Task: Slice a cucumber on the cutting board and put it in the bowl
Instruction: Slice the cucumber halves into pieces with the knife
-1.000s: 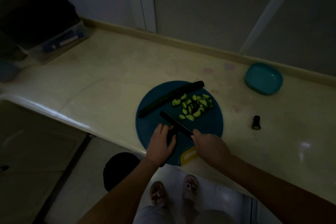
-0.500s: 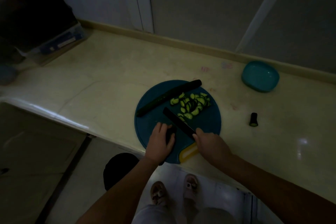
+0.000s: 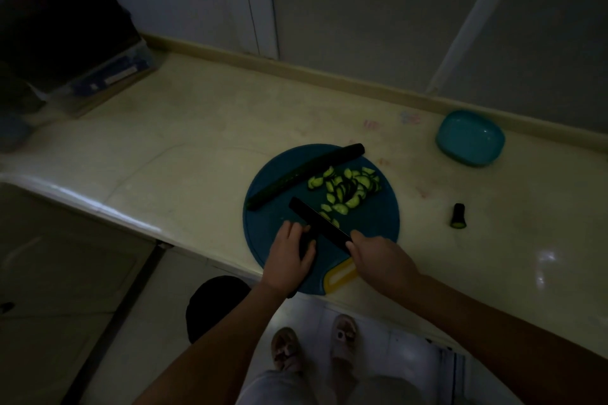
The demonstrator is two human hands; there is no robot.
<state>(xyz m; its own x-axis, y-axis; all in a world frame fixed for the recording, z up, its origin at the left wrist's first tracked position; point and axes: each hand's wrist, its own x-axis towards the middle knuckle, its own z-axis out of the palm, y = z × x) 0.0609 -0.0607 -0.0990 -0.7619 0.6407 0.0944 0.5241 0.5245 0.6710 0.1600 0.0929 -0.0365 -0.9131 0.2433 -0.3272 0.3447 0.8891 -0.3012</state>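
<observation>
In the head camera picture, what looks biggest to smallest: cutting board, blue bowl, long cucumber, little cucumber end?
1. Cutting board.
2. Blue bowl or long cucumber: hard to rank; the cucumber looks longer, the bowl fatter and farther away.
3. Little cucumber end.

Super dim up here, everything's underexposed. Corners fall off to near black, top left worst. White glare sits on the countertop [image 3: 197,148] at my right and along its left front edge. My knife [image 3: 317,223] is just a flat black bar. Wide lens bends the edges.
</observation>
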